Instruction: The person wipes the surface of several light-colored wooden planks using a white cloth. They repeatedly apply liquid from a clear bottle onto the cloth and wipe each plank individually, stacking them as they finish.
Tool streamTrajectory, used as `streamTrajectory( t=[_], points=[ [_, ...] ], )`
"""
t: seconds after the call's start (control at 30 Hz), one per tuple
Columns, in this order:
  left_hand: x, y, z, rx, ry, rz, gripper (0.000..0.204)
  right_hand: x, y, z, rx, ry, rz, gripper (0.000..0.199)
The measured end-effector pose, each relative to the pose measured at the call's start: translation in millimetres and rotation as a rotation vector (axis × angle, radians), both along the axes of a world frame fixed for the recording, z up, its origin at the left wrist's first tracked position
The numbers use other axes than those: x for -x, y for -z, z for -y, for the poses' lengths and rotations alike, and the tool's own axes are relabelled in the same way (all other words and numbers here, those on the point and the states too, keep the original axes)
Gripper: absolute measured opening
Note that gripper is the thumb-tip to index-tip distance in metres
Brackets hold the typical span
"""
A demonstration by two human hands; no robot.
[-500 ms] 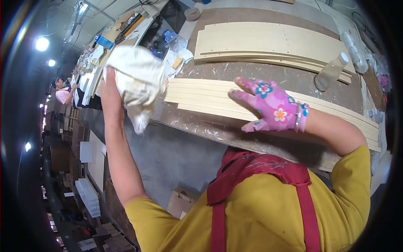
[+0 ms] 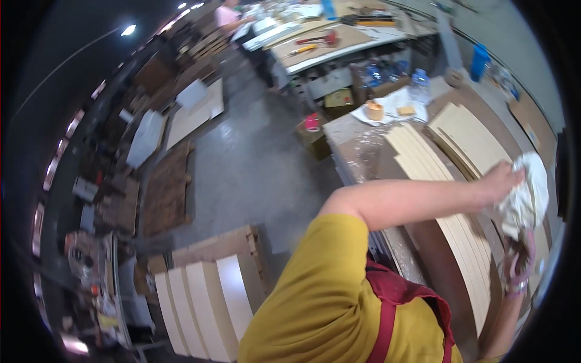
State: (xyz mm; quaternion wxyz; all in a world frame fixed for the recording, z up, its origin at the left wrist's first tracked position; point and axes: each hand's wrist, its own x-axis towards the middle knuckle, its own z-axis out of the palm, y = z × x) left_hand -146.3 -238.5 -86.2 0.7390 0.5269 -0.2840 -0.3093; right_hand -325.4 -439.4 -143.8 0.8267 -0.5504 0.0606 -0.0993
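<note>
My bare left hand point(image 2: 500, 183) reaches across to the right, fingers closed on a bunched white cloth point(image 2: 528, 192). Just below the cloth is my right hand point(image 2: 520, 260), in a pink flowered glove. Its fingers are partly covered by the cloth and squeezed into the dark rim of the picture, so their pose is unclear. Under my left forearm, long narrow pale boards point(image 2: 463, 242) lie side by side on the worktable point(image 2: 357, 142). Beyond them rests a stack of wider pale boards point(image 2: 475, 134), partly behind my left hand.
At the table's far end sit an orange-brown roll point(image 2: 374, 110), a yellow block point(image 2: 406, 111) and a clear plastic bottle point(image 2: 419, 88). Leftward, beyond the grey floor, another bench point(image 2: 339, 49) carries tools. White panels point(image 2: 200, 305) stand low at the left. A person in pink point(image 2: 227, 18) stands far off.
The view has swung left. My left hand has carried the cloth from the boards' left end over to the right, beside my gloved hand, which was spread over the boards before.
</note>
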Motion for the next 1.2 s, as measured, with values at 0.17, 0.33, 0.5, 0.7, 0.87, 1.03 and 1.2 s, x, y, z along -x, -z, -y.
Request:
streamTrajectory(
  t=[0.17,0.33,0.5,0.7,0.87,1.03,1.2],
  points=[
    [8.6,18.8,-18.3,-0.011,0.321,-0.27,0.041,21.1,57.4,69.7,0.433,0.089,0.077,0.055],
    [-7.2,9.0,-12.2,0.186,0.175,-0.285,0.033,20.2,14.0,27.7,0.154,-0.097,0.133,0.061],
    [-57.5,19.2,-23.5,0.14,0.133,-0.609,0.047,73.5,-39.0,7.6,0.068,0.293,0.04,0.061],
    [-92.9,2.5,-49.8,0.002,-0.099,-0.402,0.049,102.4,-72.9,66.1,0.748,0.755,-0.094,0.047],
    [-89.8,11.5,0.9,-0.136,0.026,-0.273,0.049,161.5,-16.3,128.4,1.04,0.156,-0.861,0.082],
    [-85.9,25.2,38.9,-0.251,0.032,-0.218,0.048,144.1,43.3,157.7,0.896,0.27,-0.46,0.12],
    [-79.2,47.5,53.6,-0.212,0.098,-0.275,0.049,89.5,53.0,146.8,0.748,0.342,-0.323,0.086]
  ],
)
